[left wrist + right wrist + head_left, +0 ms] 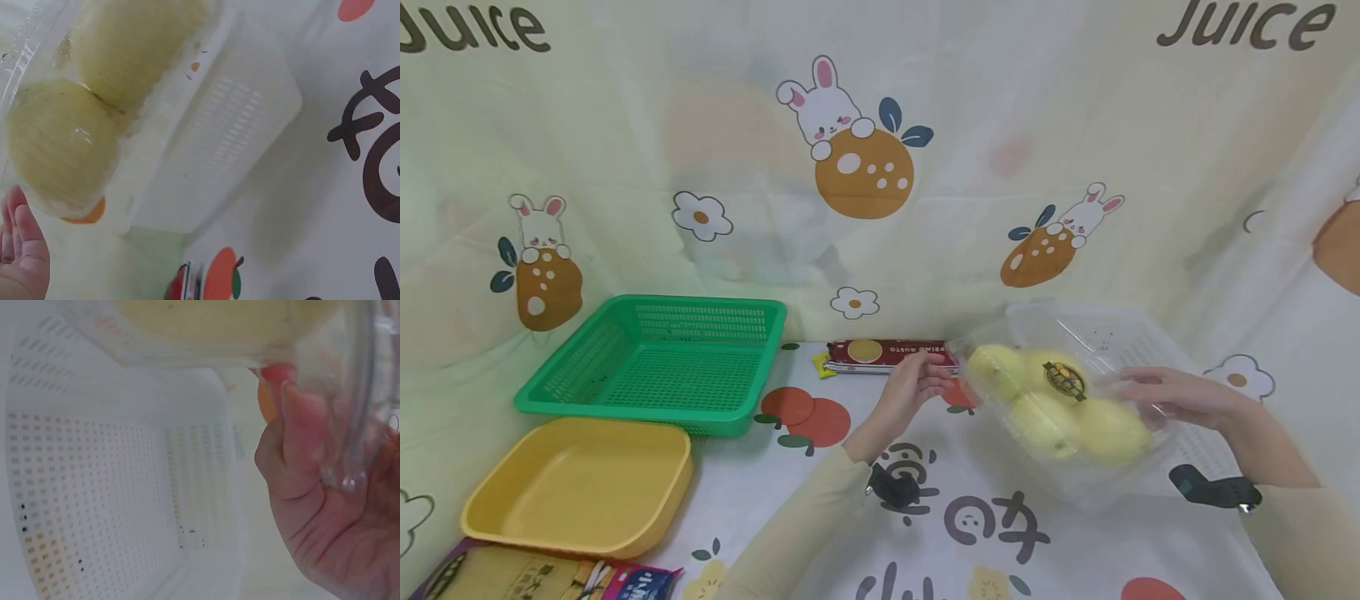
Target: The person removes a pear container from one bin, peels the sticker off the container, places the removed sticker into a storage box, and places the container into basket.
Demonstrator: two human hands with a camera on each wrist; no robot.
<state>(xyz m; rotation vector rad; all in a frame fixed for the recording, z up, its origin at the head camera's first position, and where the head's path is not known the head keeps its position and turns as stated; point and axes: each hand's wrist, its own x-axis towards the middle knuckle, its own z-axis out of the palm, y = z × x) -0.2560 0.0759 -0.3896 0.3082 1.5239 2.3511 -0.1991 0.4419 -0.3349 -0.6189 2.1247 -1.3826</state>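
Note:
A clear plastic clamshell box (pixel 1063 404) with several pale yellow fruits (pixel 65 147) inside, a dark oval label on its lid, is held up tilted over a white perforated basket (pixel 1195 446). My right hand (pixel 1187 398) grips its right edge; the right wrist view has the thumb and fingers of that hand (pixel 331 487) around the clear plastic rim. Close to the box's left end is my left hand (pixel 913 387), fingers loosely bent and nothing in them. In the left wrist view, the left hand (pixel 24 250) appears just beside the box's end.
A green perforated basket (pixel 767 367) stands at the back left, with a yellow tub (pixel 576 487) before it. Printed packages (pixel 542 575) lie at the near left corner. Against the back cloth are a dark red packet (pixel 887 352) and a small yellow wrapper (pixel 822 365).

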